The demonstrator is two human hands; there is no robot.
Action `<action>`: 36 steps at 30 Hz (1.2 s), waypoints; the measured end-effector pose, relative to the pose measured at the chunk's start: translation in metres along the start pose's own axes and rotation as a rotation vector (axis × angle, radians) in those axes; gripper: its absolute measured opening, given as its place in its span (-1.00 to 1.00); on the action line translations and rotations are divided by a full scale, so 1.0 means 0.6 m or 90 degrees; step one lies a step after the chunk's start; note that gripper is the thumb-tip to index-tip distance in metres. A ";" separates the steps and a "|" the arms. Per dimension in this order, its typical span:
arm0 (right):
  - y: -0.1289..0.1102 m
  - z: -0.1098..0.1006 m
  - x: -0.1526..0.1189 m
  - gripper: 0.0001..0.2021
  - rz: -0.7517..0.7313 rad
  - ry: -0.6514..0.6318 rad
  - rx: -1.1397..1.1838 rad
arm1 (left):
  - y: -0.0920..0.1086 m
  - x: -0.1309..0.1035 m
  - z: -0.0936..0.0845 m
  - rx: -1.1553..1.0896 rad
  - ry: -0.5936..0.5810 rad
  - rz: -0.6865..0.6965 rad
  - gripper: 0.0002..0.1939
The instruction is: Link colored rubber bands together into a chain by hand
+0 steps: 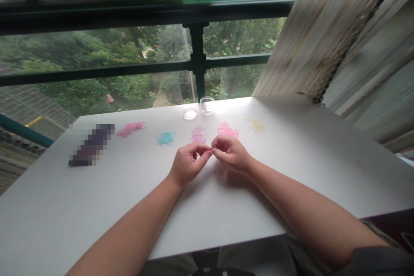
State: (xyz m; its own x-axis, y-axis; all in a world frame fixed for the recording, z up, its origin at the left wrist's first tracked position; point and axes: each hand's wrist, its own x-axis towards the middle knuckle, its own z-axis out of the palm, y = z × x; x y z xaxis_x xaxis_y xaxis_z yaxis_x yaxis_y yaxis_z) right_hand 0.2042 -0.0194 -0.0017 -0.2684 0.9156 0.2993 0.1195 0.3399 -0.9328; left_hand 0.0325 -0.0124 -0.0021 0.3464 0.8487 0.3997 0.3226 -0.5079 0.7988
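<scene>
Fingertip to fingertip, my left hand and my right hand meet above the middle of the white table. Both are closed in a pinch, and whatever lies between the fingertips is too small to make out. Just beyond them are a pale purple pile of thin loops, like small elastic bands, and a bright pink pile partly hidden by my right hand. A blue pile lies to the left, a darker pink pile farther left, and a yellow pile to the right.
At the table's back edge stand a clear round container and its flat clear lid. A dark, pixelated oblong object lies at the left. Behind the table are a green window railing and, at right, a striped curtain.
</scene>
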 end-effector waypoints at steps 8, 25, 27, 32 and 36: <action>-0.001 -0.001 -0.001 -0.95 -0.014 0.011 -0.042 | -0.001 0.001 -0.001 0.006 -0.020 -0.006 -0.86; -0.011 0.008 -0.001 -0.95 -0.028 0.023 -0.083 | -0.004 0.003 -0.007 -0.021 -0.100 -0.005 -0.87; -0.009 0.007 -0.001 -0.96 -0.043 0.025 -0.104 | -0.003 0.003 -0.008 -0.018 -0.102 -0.009 -0.87; -0.010 0.001 -0.002 -0.92 -0.139 0.030 -0.216 | -0.002 0.004 -0.011 0.006 -0.098 -0.020 -0.86; -0.016 -0.006 -0.003 -0.92 -0.211 0.016 -0.339 | -0.002 0.004 -0.011 0.007 -0.096 -0.027 -0.85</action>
State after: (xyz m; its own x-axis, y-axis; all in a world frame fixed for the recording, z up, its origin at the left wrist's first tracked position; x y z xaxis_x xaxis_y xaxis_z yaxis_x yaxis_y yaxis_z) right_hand 0.2071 -0.0236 0.0071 -0.3504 0.7459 0.5664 0.4950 0.6609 -0.5641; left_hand 0.0274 -0.0085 0.0006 0.4603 0.8382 0.2923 0.3491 -0.4737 0.8085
